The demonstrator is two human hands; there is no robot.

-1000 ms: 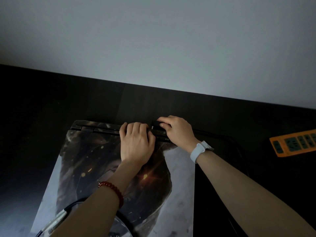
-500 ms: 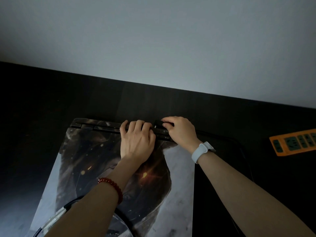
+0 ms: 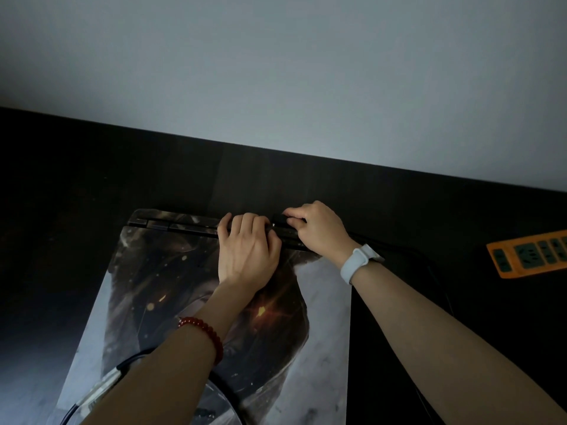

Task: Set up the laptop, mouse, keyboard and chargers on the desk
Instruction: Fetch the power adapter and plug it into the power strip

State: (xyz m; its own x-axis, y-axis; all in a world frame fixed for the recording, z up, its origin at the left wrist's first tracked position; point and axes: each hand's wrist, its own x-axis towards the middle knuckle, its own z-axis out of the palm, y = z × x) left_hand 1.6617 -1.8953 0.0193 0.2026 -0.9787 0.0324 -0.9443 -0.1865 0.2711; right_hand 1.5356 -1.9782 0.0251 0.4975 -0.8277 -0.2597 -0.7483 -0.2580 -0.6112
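A closed laptop (image 3: 171,271) with a dark printed picture on its lid lies on the black desk (image 3: 61,191), hinge edge toward the wall. My left hand (image 3: 247,256) grips that back edge, fingers curled over it. My right hand (image 3: 319,230) pinches a small black charger plug (image 3: 278,219) at the rear edge of the laptop, just right of my left hand. A black cable (image 3: 429,262) runs from under my right wrist to the right across the desk.
An orange power strip (image 3: 530,256) lies at the right edge of the desk. A white-ended cable (image 3: 101,384) lies on the lid near my left forearm. The pale wall (image 3: 276,72) stands right behind the desk.
Both hands have stayed at the laptop's back edge. My right hand's fingers have shifted slightly around the plug; the view has drifted a little.
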